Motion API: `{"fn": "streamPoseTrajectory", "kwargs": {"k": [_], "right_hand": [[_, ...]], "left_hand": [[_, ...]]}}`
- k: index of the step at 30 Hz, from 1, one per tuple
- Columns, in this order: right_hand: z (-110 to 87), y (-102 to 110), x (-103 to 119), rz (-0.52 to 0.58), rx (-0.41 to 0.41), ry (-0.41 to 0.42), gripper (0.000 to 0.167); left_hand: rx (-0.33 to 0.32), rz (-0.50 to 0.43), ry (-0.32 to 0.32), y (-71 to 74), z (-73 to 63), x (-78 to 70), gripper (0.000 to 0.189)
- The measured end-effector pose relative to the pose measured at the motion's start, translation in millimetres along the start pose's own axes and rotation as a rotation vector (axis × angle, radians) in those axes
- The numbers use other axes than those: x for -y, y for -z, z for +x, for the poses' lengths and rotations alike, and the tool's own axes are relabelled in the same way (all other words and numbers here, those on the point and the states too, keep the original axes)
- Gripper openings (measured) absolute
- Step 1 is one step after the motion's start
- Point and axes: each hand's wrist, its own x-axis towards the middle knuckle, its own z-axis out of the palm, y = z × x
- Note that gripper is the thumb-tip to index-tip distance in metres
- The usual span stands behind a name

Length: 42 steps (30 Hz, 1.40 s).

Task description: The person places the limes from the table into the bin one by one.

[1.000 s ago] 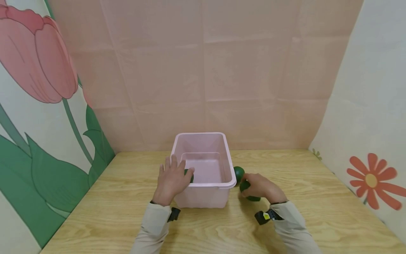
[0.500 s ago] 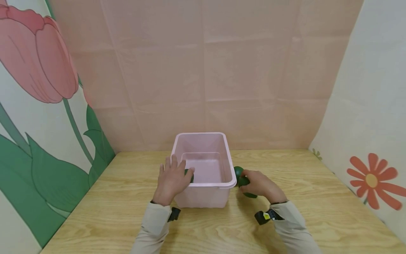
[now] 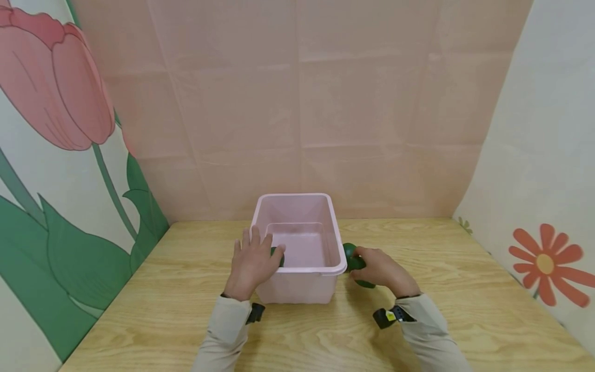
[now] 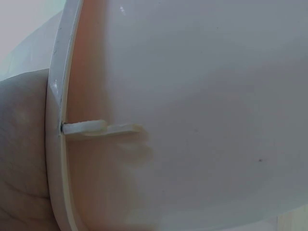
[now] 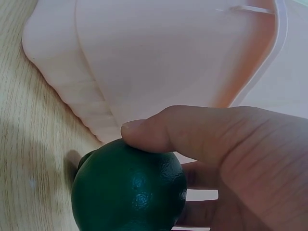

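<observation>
A pink plastic bin (image 3: 295, 287) stands on the table, seen in the head view. My left hand (image 3: 253, 263) rests over its near left rim with fingers spread. Beside that thumb, a dark green rounded thing (image 3: 277, 257) shows inside the bin, partly hidden by the hand. To the right of the bin, my right hand (image 3: 383, 269) grips a glossy dark green avocado-like fruit (image 5: 130, 187) between thumb and fingers. Just behind it, against the bin's right side, sits another dark green rounded fruit (image 3: 349, 251). The left wrist view shows only the bin wall, its rim and part of the palm.
The light wood table (image 3: 186, 289) extends on both sides of the bin. A pink-beige sheet (image 3: 297, 103) hangs behind it. Flower-printed panels stand at the left (image 3: 56, 93) and right (image 3: 544, 263).
My right hand and its green fruit have shifted slightly leftward and away from me, closer to the bin and the other fruit. The left hand and bin have stayed put.
</observation>
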Motion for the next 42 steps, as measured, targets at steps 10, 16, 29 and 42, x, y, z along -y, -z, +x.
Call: {"fn": "streamPoseTrajectory", "kwargs": {"k": [10, 16, 29, 42], "right_hand": [[-2.6, 0.9, 2.0, -0.009, -0.050, 0.035, 0.033], [-2.4, 1.3, 3.5, -0.013, -0.070, 0.050, 0.032], [-0.2, -0.6, 1.3, -0.005, -0.088, 0.030, 0.036], [-0.5, -0.9, 1.4, 0.001, -0.100, 0.028, 0.038]], "left_hand": [[0.016, -0.005, 0.010, -0.3, 1.3, -0.1, 0.062], [0.009, -0.001, 0.005, -0.8, 1.5, 0.3, 0.062], [0.002, -0.017, 0.000, -0.6, 1.5, -0.2, 0.062], [0.010, -0.018, 0.009, -0.2, 1.3, -0.2, 0.063]]}}
